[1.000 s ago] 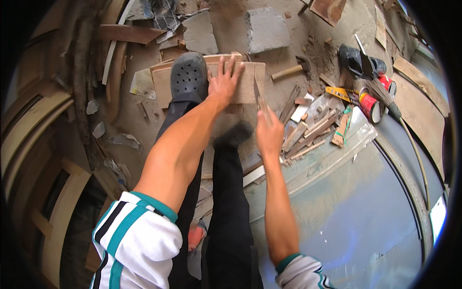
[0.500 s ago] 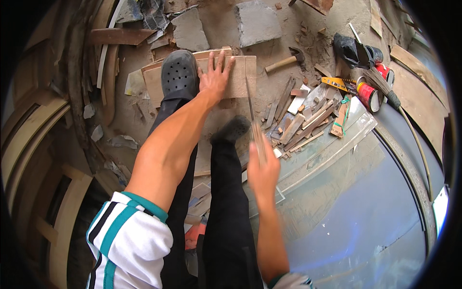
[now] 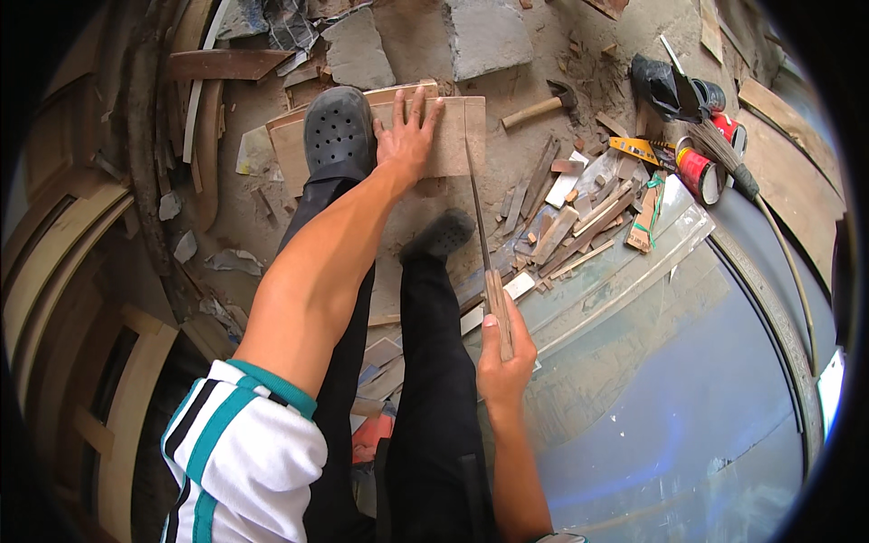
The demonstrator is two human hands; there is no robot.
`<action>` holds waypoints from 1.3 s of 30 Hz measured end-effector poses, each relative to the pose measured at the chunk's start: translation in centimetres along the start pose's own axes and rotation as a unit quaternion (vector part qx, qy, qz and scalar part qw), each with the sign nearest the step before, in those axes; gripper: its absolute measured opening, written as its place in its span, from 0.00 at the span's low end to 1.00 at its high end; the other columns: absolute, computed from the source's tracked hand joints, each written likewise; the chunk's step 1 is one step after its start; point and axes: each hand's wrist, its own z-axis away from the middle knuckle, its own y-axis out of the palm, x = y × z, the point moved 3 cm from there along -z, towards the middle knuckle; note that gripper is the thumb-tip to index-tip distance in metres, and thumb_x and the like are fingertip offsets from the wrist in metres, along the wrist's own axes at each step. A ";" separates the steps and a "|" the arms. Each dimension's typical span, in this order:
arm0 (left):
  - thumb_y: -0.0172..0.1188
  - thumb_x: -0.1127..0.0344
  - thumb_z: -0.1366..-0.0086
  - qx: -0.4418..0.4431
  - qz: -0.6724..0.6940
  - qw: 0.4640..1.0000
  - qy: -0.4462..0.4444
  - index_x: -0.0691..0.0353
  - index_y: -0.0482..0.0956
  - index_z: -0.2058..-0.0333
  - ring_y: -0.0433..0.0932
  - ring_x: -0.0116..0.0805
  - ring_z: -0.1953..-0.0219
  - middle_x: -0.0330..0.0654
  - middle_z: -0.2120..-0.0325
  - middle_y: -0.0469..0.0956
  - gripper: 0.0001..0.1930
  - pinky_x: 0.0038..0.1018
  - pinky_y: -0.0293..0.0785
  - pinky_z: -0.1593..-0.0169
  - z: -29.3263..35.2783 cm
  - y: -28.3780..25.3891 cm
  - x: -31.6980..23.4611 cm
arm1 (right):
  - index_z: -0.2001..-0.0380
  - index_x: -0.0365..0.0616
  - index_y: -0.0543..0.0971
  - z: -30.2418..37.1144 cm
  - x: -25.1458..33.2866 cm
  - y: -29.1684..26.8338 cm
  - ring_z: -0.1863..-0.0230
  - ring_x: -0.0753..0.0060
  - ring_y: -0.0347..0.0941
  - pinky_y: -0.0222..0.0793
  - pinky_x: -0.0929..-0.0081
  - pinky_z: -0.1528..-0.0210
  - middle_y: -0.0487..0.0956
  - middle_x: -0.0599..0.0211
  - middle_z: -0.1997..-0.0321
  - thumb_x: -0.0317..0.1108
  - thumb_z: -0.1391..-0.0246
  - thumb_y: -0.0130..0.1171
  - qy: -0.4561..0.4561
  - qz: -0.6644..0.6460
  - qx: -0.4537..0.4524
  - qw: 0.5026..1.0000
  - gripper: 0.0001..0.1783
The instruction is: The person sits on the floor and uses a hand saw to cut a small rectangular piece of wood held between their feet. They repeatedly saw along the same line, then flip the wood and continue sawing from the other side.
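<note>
A handsaw runs from my right hand, which is closed around its wooden handle. Its thin blade lies across the right part of a light wooden board, near the board's right end. My left hand presses flat on that board with fingers spread. Beside it, my left foot in a dark clog stands on the board's left part. Another piece of wood shows under the board's far edge. My other clog is on the ground just nearer than the board.
A hammer lies right of the board. Wood offcuts are heaped nearer, with a yellow-handled tool, a red can and a brush beyond. A large glassy sheet covers the right. Stone slabs lie at the far side.
My right hand has drawn the handsaw back toward me, so more of the blade shows on the near side of the board. My left hand stays on the board.
</note>
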 end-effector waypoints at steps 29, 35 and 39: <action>0.80 0.67 0.56 0.049 -0.002 0.999 0.010 0.40 0.38 0.24 0.36 0.60 0.23 0.45 0.23 0.34 0.68 0.65 0.62 0.34 0.3 -1.2 -1.5 | 0.40 0.31 0.74 -1.2 -4.3 3.2 0.48 0.51 0.82 0.77 0.66 0.49 0.83 0.40 0.50 0.34 0.35 0.56 0.015 0.028 0.010 0.999 0.24; 0.82 0.66 0.59 0.048 0.001 0.999 0.009 0.39 0.38 0.24 0.37 0.57 0.23 0.43 0.23 0.35 0.71 0.64 0.63 0.34 0.6 -2.1 -1.2 | 0.42 0.29 0.76 -3.0 -6.1 -0.5 0.47 0.55 0.82 0.73 0.65 0.44 0.83 0.41 0.50 0.35 0.36 0.58 0.022 0.004 0.006 1.000 0.24; 0.83 0.65 0.60 0.025 -0.002 1.000 0.011 0.39 0.37 0.24 0.37 0.57 0.23 0.43 0.23 0.35 0.71 0.65 0.63 0.34 0.5 -1.6 -0.6 | 0.43 0.28 0.76 -4.3 0.8 -1.3 0.47 0.55 0.81 0.72 0.66 0.42 0.84 0.44 0.50 0.35 0.34 0.57 0.091 0.047 0.039 0.994 0.23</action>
